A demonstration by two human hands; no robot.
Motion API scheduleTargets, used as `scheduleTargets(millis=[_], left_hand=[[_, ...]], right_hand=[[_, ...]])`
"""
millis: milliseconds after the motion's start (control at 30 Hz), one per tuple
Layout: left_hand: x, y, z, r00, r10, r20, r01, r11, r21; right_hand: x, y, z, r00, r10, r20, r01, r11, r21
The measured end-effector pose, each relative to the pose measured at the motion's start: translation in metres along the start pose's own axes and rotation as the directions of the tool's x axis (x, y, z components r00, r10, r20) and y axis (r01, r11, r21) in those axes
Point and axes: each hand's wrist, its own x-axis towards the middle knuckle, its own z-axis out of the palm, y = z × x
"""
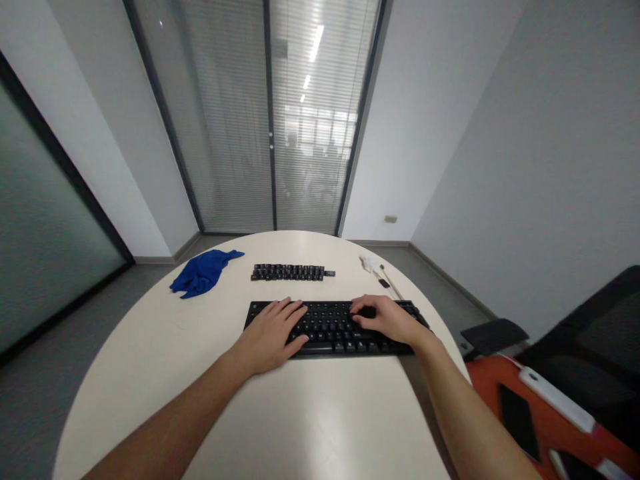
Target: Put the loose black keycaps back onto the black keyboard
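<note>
A black keyboard (330, 348) lies crosswise on the round, pale table. My left hand (267, 337) rests flat over its left end, fingers stretched out and thumb apart. Over the right half, my right hand (387, 321) is curled, with thumb and fingertips brought close together in a pinch. Whatever sits between those tips is too small and dark to make out. The upper part of the keyboard shows small pale dots where caps seem to be off. Beyond it, loose black keycaps (287, 273) stand in neat rows, with a wider one (330, 273) at their right end.
A crumpled blue cloth (203, 273) lies at the table's left. Toward the right edge are a thin stick-like tool (391, 282), a small white item (369, 264) and a black piece (383, 283). An orange chair seat (487, 383) holds a phone (519, 421) and a long white device (557, 400).
</note>
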Motion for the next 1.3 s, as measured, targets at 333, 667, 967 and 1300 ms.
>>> scheduleTargets(millis=[333, 667, 967, 1300], left_hand=[[-0.004, -0.005, -0.001, 1.000, 0.031, 0.003, -0.031, 1.000, 0.005], [-0.005, -0.007, 0.000, 0.999, 0.031, 0.013, -0.031, 1.000, -0.002], [-0.004, -0.007, 0.001, 0.999, 0.039, 0.001, -0.039, 0.999, 0.000], [-0.004, -0.007, 0.003, 1.000, 0.028, -0.002, -0.028, 1.000, -0.012]], right_hand=[[0.001, 0.001, 0.001, 1.000, -0.005, -0.004, 0.005, 1.000, -0.031], [-0.001, 0.000, -0.001, 0.999, -0.027, 0.038, 0.027, 1.000, -0.005], [0.002, -0.001, -0.003, 0.996, -0.057, 0.062, 0.060, 0.997, -0.044], [-0.009, -0.062, -0.002, 0.978, 0.132, 0.164, -0.006, 0.795, -0.607]])
